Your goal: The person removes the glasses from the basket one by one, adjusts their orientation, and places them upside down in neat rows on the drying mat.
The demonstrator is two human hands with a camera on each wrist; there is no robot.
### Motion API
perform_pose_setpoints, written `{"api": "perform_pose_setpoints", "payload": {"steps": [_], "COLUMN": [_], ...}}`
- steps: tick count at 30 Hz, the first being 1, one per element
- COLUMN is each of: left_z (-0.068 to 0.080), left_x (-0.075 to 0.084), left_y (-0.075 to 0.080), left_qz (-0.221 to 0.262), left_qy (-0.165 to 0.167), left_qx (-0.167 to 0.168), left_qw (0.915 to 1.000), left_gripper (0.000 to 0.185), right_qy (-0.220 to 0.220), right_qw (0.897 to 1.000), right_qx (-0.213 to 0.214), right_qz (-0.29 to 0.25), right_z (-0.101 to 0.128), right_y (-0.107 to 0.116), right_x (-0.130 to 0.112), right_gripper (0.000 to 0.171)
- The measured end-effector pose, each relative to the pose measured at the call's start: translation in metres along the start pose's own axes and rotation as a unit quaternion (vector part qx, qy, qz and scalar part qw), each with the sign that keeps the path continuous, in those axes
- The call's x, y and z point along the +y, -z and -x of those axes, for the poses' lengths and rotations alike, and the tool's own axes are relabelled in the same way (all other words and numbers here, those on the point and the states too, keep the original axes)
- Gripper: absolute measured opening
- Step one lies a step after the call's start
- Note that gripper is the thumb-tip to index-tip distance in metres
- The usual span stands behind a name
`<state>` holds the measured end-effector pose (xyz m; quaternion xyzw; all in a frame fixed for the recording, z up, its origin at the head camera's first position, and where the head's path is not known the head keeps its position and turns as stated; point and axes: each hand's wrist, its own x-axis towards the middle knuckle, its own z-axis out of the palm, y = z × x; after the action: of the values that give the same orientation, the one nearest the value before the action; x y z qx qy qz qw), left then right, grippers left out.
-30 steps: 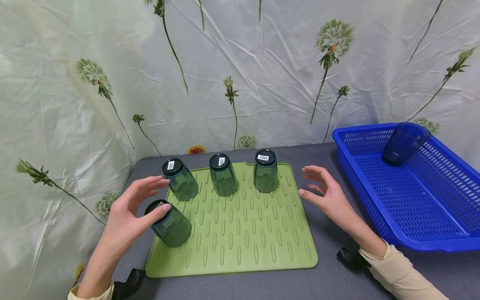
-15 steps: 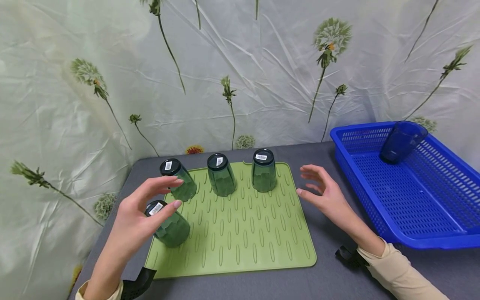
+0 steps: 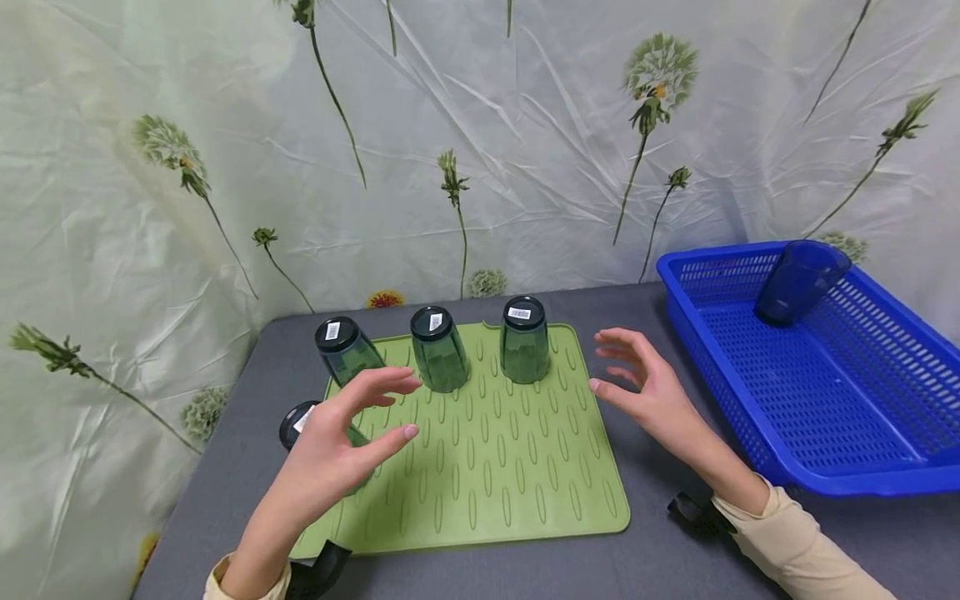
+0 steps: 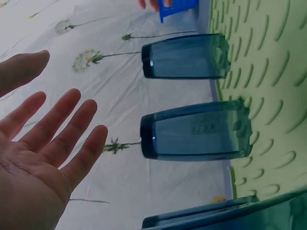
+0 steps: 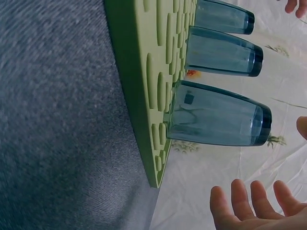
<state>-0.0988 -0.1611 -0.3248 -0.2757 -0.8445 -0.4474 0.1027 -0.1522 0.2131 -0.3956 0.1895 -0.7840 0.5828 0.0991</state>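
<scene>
My left hand (image 3: 330,454) hovers above the left part of a green ribbed mat (image 3: 510,475), fingers and thumb spread apart with nothing between them. Behind it, partly hidden, an upside-down green drinking glass (image 3: 295,423) stands near the mat's left edge. Three more upturned glasses line the back: a left glass (image 3: 343,350), a middle glass (image 3: 441,354) and a right glass (image 3: 525,350). Just beyond the mat's right edge my right hand (image 3: 648,396) is held in the air, relaxed and holding nothing. In the right wrist view its fingers (image 5: 242,203) are apart from the nearest glass (image 5: 223,115).
A blue perforated basket (image 3: 817,392) stands to the right of the mat on the grey cloth-covered table (image 3: 592,571). Inside, a blue glass (image 3: 798,287) leans tilted at its back corner. A flower-printed curtain (image 3: 555,167) hangs behind the table.
My left hand has moved right from beside the front-left glass to over the mat, covering more of that glass. The right hand and the glasses have stayed in place; the view has shifted slightly.
</scene>
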Motion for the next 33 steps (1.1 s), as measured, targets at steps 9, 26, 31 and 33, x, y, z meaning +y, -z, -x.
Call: {"api": "perform_pose_setpoints", "payload": {"steps": [9, 26, 31, 33], "left_z": [-0.004, 0.005, 0.004, 0.005], "left_x": [-0.009, -0.029, -0.031, -0.031], "left_y": [-0.028, -0.047, -0.050, -0.049], "left_qz": [0.025, 0.080, 0.087, 0.090], "left_qy": [-0.009, 0.047, 0.063, 0.068], "left_qx": [-0.041, -0.160, -0.184, -0.184], "left_qw": [0.9988, 0.9827, 0.9771, 0.9763], "left_gripper": [0.053, 0.047, 0.048, 0.048], "right_qy": [0.002, 0.052, 0.072, 0.084], "right_qw": [1.000, 0.997, 0.995, 0.994], "right_qx": [0.002, -0.056, -0.060, -0.060], "right_qz": [0.010, -0.025, -0.023, -0.026], "right_z": [0.003, 0.008, 0.011, 0.013], "right_y": [0.005, 0.002, 0.007, 0.009], "right_x": [-0.009, -0.053, -0.069, -0.074], "right_gripper": [0.059, 0.062, 0.067, 0.068]}}
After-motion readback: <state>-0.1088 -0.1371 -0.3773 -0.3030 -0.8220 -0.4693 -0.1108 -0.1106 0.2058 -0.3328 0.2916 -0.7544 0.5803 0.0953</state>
